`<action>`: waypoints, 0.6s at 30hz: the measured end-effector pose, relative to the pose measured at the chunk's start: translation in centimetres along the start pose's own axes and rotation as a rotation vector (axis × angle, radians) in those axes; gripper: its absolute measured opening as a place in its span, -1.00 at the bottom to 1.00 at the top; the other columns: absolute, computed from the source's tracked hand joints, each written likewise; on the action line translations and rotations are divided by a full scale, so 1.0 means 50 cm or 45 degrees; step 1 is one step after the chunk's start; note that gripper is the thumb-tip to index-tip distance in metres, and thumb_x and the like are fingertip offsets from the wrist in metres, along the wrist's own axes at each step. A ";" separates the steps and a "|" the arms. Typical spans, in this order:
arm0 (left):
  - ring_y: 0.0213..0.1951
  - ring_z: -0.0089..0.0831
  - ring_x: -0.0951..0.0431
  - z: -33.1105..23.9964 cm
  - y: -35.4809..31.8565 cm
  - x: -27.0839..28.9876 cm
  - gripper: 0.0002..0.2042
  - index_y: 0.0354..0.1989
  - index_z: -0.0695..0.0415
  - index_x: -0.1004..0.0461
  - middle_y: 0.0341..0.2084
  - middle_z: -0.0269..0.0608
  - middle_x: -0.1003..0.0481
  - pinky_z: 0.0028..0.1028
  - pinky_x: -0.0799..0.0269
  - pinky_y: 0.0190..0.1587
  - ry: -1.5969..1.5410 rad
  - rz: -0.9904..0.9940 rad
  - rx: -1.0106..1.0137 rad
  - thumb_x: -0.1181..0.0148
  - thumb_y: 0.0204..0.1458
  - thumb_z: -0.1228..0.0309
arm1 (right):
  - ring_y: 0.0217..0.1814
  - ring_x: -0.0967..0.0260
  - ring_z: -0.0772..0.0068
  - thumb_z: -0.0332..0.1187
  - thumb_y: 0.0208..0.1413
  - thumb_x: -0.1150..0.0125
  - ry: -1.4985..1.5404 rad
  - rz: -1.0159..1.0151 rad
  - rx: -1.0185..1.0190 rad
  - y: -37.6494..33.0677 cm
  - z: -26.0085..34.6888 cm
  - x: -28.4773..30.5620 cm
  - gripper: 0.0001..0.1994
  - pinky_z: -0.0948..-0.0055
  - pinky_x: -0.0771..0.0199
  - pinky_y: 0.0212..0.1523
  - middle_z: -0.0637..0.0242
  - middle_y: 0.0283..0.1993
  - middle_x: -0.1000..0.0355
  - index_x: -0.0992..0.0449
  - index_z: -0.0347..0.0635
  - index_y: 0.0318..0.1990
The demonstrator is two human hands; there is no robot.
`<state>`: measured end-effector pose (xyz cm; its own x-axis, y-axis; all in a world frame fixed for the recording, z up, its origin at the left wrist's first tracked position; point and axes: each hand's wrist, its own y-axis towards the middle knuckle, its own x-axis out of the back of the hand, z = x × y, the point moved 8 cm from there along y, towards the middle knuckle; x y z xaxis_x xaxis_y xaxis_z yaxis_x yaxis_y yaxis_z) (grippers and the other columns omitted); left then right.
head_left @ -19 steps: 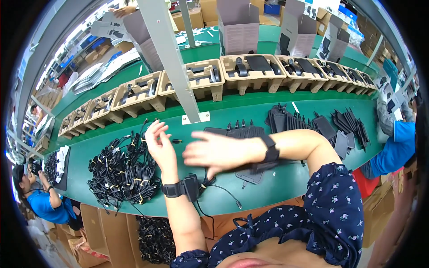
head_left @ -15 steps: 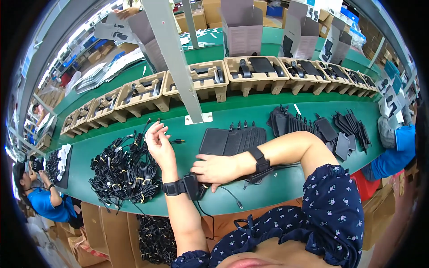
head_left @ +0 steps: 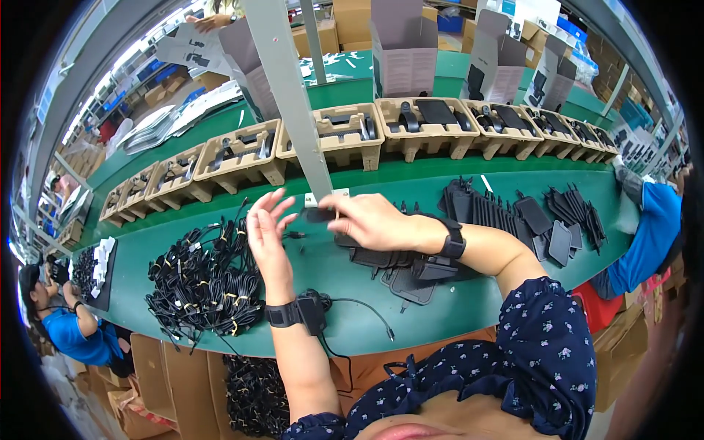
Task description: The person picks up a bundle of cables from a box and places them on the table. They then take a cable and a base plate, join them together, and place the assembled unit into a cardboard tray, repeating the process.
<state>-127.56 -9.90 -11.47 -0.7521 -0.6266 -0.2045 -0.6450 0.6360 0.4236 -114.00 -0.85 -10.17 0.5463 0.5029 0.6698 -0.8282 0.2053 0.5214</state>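
Note:
My left hand [head_left: 268, 236] is raised over the table beside a heap of bundled black cables [head_left: 209, 282]. Its fingers are spread and it holds nothing. My right hand [head_left: 374, 222] is just to the right, fingers closed on a small dark thing [head_left: 318, 215] smeared by motion. Below that hand lie flat black panels [head_left: 414, 282], partly hidden by the hand and wrist. A black box [head_left: 312, 312] is strapped to my left wrist, and a thin black cable [head_left: 374, 312] lies on the table near it. A black strap [head_left: 453, 238] circles my right wrist.
Pulp trays [head_left: 330, 136] with black parts line the table's far side. A metal post [head_left: 290, 95] stands before me. Further black panels [head_left: 491, 213] lie at the right. Open boxes [head_left: 403, 62] stand behind the trays. Co-workers sit at left [head_left: 81, 330] and right [head_left: 653, 227].
My right hand has moved up and away from the table near my left wrist, and now carries a dark thing. The panels look pushed nearer and spread out. My left hand shifted slightly right.

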 end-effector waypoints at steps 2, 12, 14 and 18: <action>0.06 -0.25 -0.37 0.020 -0.010 -0.049 -0.46 0.18 0.21 -0.09 0.06 0.02 -0.31 -0.34 -0.31 0.05 -0.212 0.285 -0.033 0.07 0.17 0.06 | -0.30 -0.44 0.33 -0.37 0.17 -0.01 0.676 -0.071 -0.190 0.004 -0.028 0.011 -0.74 0.36 -0.42 -0.26 0.25 -0.37 -0.44 -0.21 -0.23 -0.03; -0.40 -0.48 -0.49 0.140 -0.103 -0.174 -0.64 0.06 0.28 -0.24 -0.32 -0.18 -0.48 -0.53 -0.42 -0.24 -0.002 0.795 0.584 -0.03 0.15 0.36 | -0.35 -0.19 0.72 -0.20 0.25 0.06 1.304 -0.211 -0.359 -0.002 -0.045 0.045 -0.76 0.71 -0.23 -0.29 0.51 -0.43 -0.27 -0.35 -0.16 -0.11; -0.14 -0.49 -0.44 0.119 -0.088 -0.156 -0.58 0.12 0.28 -0.22 -0.10 -0.21 -0.40 -0.49 -0.37 -0.07 -0.005 0.568 0.396 0.03 0.19 0.25 | -0.25 -0.25 0.65 -0.20 0.22 -0.01 0.919 -0.207 -0.451 -0.010 -0.053 0.055 -0.75 0.64 -0.27 -0.21 0.44 -0.35 -0.32 -0.42 -0.19 -0.13; -0.15 -0.58 -0.39 0.114 -0.075 -0.121 -0.61 0.06 0.27 -0.31 -0.16 -0.28 -0.44 -0.57 -0.31 -0.08 0.072 0.375 0.273 0.07 0.21 0.21 | -0.21 -0.30 0.41 -0.22 0.08 -0.18 0.481 -0.160 -0.124 0.000 -0.034 0.041 -0.74 0.45 -0.33 -0.16 0.28 -0.33 -0.39 -0.52 -0.29 -0.31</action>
<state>-121.34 -5.92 -16.85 -0.9050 -0.4226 -0.0493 -0.4201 0.8690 0.2615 -113.09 1.62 -9.71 0.5746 0.7381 0.3535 -0.7759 0.3539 0.5223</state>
